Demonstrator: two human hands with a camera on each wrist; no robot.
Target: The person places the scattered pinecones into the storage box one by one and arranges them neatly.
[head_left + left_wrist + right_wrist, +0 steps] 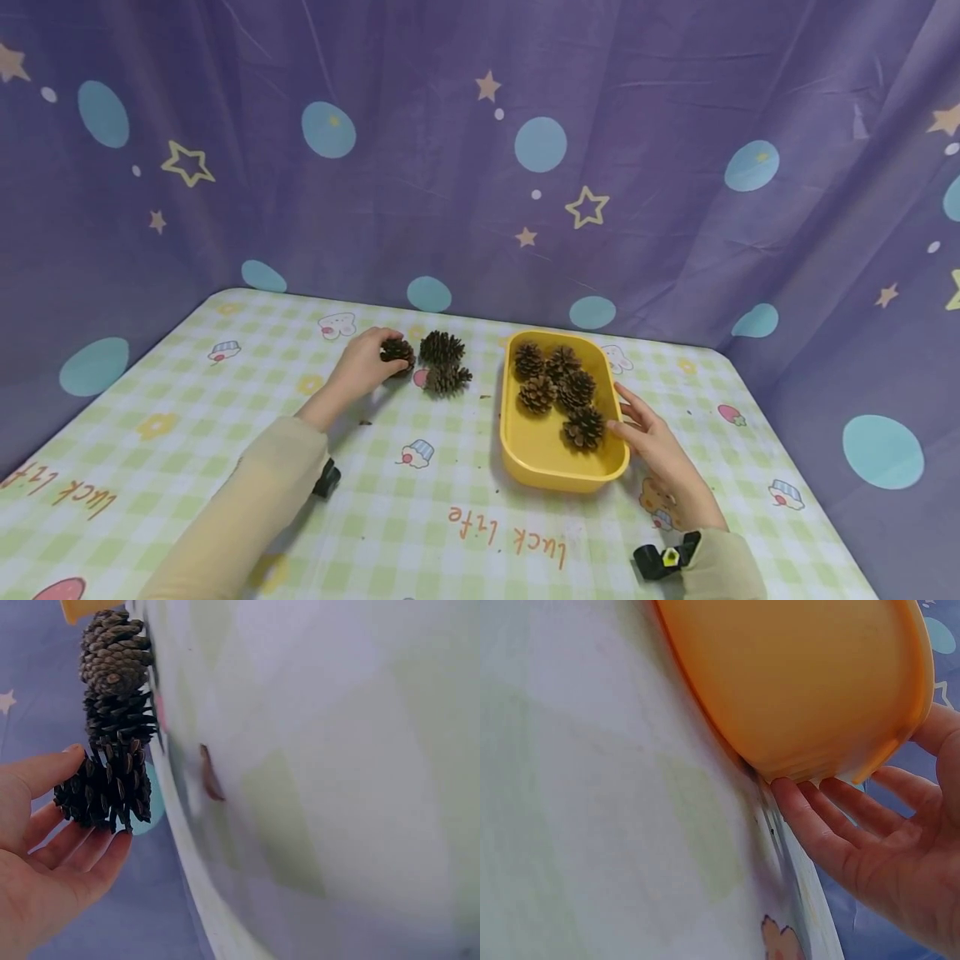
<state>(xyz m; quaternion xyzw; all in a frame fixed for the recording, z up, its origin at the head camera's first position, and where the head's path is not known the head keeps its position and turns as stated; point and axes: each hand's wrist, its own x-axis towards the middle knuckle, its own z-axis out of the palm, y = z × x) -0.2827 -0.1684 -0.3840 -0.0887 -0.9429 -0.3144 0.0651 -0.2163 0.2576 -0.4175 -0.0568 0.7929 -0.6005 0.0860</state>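
Note:
My left hand (365, 364) holds a dark brown pine cone (397, 357) at the table's back left, thumb on one side and fingers curled round the other. In the left wrist view the held pine cone (97, 787) sits right against its neighbours. Two more pine cones, one behind (442, 347) and one in front (447, 379), lie just right of it. My right hand (654, 440) grips the right side of a yellow plastic tub (564, 481), thumb at the rim and fingers against the outer wall (802, 761). Several pine cones (537, 395) lie inside the tub, mostly towards its back.
A green-and-white checked cloth (420, 542) covers the table. Small brown scale bits (365, 422) are scattered on it. A purple curtain (435, 167) with stars and blue ovals hangs behind the table and at its sides.

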